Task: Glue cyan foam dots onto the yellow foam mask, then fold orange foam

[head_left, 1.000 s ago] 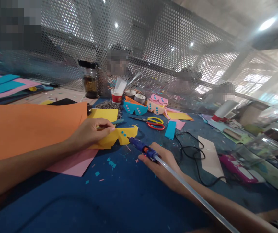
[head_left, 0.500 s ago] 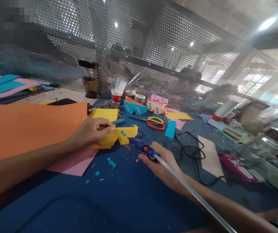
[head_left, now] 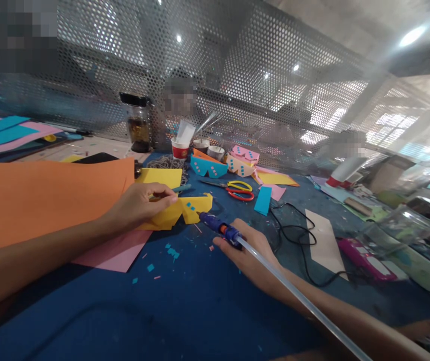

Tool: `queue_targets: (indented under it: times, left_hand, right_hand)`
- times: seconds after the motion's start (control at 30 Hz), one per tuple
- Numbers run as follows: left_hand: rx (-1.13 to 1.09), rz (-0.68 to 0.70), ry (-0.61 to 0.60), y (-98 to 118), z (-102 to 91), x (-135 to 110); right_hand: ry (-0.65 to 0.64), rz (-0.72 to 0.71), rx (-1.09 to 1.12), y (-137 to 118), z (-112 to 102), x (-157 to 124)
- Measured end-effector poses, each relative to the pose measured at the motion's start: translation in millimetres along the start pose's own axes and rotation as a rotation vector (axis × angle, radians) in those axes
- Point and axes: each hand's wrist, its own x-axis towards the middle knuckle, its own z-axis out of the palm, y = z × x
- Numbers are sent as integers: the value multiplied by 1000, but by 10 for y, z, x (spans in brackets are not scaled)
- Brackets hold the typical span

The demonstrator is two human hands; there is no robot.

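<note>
My left hand (head_left: 150,201) pinches the upper edge of a folded yellow paper piece (head_left: 196,203), which has a notch in its lower edge and small blue squares stuck on it. In my right hand (head_left: 254,248) is a blue hot glue gun (head_left: 218,225) with a long clear glue stick (head_left: 293,288) sticking out of its back. The gun's nozzle is at the right part of the yellow paper, close to the blue squares; whether it touches I cannot tell. Small blue paper bits (head_left: 172,252) lie on the table below.
Scissors (head_left: 239,191), a blue paper strip (head_left: 263,200) and finished-looking notched papers (head_left: 209,167) lie beyond my hands. A large orange sheet (head_left: 49,200) covers the left. A black cable (head_left: 293,228) and a pink power strip (head_left: 367,258) are at right. Behind stands a jar (head_left: 139,125).
Both hands, the yellow paper and the glue gun stay almost in place. The whole view has shifted only very slightly.
</note>
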Motion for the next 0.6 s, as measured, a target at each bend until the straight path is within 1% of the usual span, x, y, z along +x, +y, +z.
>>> queue_targets:
  times: [0.3, 0.6]
  left_hand:
    - [-7, -30, -5, 34, -4, -10]
    - [-4, -5, -11, 30, -3, 4]
  right_hand:
    - [7, 2, -33, -7, 4, 4]
    - [-8, 13, -45, -26, -10, -1]
